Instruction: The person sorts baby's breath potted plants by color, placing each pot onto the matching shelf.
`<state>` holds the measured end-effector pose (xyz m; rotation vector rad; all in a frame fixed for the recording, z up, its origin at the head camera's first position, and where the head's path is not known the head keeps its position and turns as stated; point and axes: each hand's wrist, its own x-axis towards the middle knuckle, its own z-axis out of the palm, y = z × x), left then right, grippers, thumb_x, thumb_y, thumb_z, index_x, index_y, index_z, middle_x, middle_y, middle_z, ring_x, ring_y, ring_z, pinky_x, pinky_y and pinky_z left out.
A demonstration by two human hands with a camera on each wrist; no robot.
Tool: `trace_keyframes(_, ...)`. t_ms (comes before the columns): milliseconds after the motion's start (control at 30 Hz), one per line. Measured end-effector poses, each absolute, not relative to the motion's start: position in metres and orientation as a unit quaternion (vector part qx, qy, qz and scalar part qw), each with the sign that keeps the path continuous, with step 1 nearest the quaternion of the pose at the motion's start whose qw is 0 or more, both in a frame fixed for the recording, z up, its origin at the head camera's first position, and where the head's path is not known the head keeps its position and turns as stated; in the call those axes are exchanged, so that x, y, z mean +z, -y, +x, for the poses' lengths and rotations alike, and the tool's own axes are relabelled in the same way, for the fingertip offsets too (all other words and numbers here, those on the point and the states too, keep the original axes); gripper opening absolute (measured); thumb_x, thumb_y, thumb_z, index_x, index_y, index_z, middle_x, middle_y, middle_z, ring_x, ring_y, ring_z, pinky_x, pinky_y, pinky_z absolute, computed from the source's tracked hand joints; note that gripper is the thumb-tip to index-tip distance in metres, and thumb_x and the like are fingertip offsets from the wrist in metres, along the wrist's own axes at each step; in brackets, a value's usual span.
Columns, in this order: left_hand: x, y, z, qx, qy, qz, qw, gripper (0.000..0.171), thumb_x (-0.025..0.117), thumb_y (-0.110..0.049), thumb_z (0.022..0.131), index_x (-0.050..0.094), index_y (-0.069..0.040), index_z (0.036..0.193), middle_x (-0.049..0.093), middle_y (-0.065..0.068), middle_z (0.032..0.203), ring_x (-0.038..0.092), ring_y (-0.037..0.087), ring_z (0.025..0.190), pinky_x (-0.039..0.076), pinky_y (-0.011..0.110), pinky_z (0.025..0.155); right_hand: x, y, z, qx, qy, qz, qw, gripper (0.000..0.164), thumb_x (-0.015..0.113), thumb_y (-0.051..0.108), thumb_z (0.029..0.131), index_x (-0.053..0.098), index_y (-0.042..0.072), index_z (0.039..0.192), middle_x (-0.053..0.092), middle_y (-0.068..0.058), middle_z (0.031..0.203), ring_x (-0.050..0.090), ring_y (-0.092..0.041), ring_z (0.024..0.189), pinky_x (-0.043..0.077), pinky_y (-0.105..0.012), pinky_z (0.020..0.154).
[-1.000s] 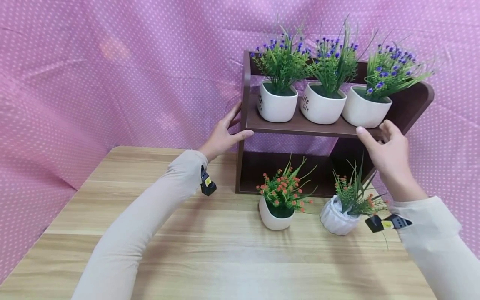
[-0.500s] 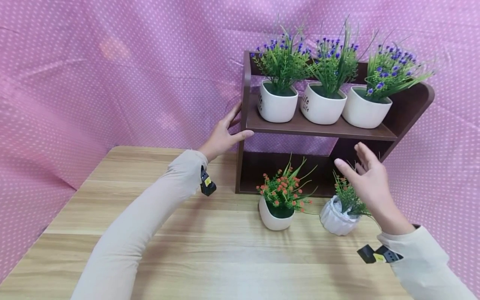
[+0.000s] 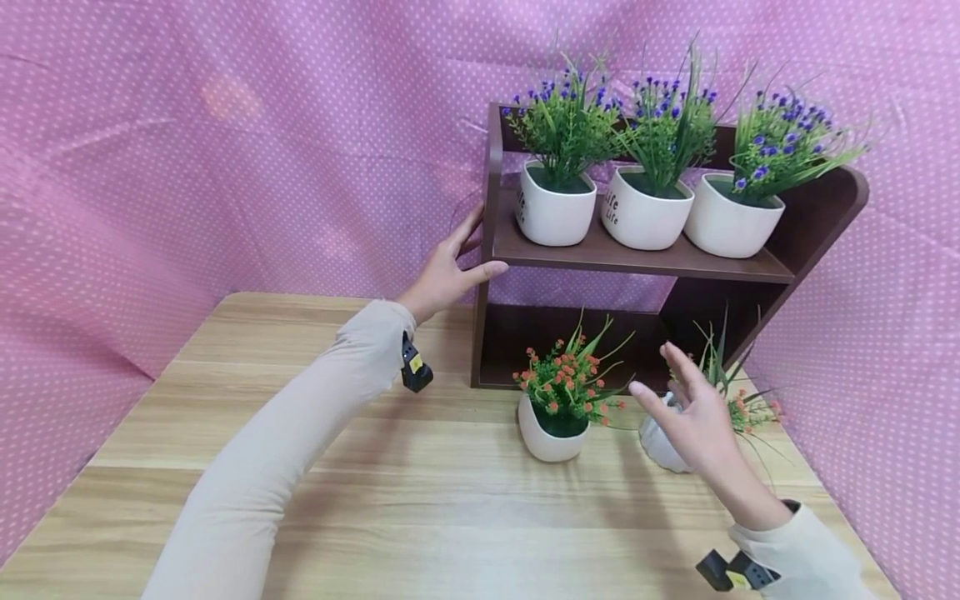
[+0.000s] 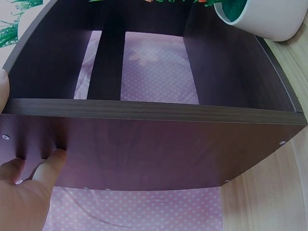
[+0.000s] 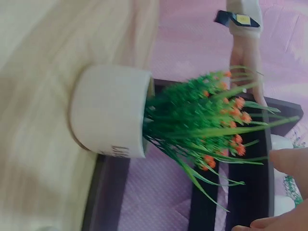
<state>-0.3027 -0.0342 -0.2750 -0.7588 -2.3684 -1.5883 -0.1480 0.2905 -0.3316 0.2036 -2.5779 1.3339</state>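
The orange-flowered pot (image 3: 553,432) stands upright on the table (image 3: 450,517), just near of the dark shelf (image 3: 637,264), whose long axis runs left-right. It lies left of the right hand (image 3: 701,427), the nearer one, fingers extended, holding nothing, partly hiding the ribbed pot (image 3: 656,442). The left hand (image 3: 442,279) rests straight fingers against the shelf's left side.

desk (image 3: 480,525): wood-grained, smooth, faint sheen | shelf (image 4: 144,159): wood-look panels, smooth, satin | screws (image 4: 282,143): metal-looking | pots (image 3: 558,217): smooth, soft gloss | foliage (image 3: 566,375): plastic-looking | backdrop (image 3: 300,150): creased cloth | sleeve (image 3: 277,450): matt cloth
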Motion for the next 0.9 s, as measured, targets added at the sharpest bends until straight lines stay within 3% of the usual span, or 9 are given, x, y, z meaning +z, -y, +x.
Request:
trace_keyframes(333, -0.274, 0.034, -0.302, -0.53, 0.805, -0.249, 0.096, 0.087, 0.072, -0.033, 0.086, 0.016, -0.039, 0.153, 0.027, -0.003, 0.156, 0.04, 0.019, 0.136, 0.041, 0.036, 0.106, -0.364, -0.275, -0.142, 0.452, 0.886, 0.08, 0.068, 0.072, 0.062, 0.027, 0.094, 0.025, -0.001, 0.15, 0.029, -0.022, 0.153, 0.035, -0.049, 0.131, 0.036, -0.049, 0.105)
trace_keyframes(633, -0.275, 0.034, -0.302, -0.532, 0.803, -0.251, 0.098, 0.087, 0.072, -0.031, 0.086, 0.017, -0.038, 0.153, 0.026, -0.003, 0.157, 0.04, 0.02, 0.136, 0.04, 0.038, 0.107, -0.387, -0.264, -0.143, 0.489, 0.868, 0.081, 0.021, 0.067, 0.06, 0.007, 0.093, 0.024, -0.01, 0.147, 0.024, -0.033, 0.15, 0.031, -0.05, 0.133, 0.033, -0.048, 0.107)
trace_keyframes(900, -0.275, 0.033, -0.303, -0.539, 0.797, -0.253, 0.096, 0.087, 0.073, -0.03, 0.086, 0.017, -0.036, 0.153, 0.026, -0.003, 0.157, 0.039, 0.02, 0.137, 0.04, 0.039, 0.107, -0.403, -0.248, -0.143, 0.471, 0.881, 0.031, -0.031, 0.079, 0.07, 0.023, 0.088, 0.028, -0.015, 0.143, 0.027, -0.035, 0.147, 0.039, -0.051, 0.127, 0.035, -0.05, 0.105)
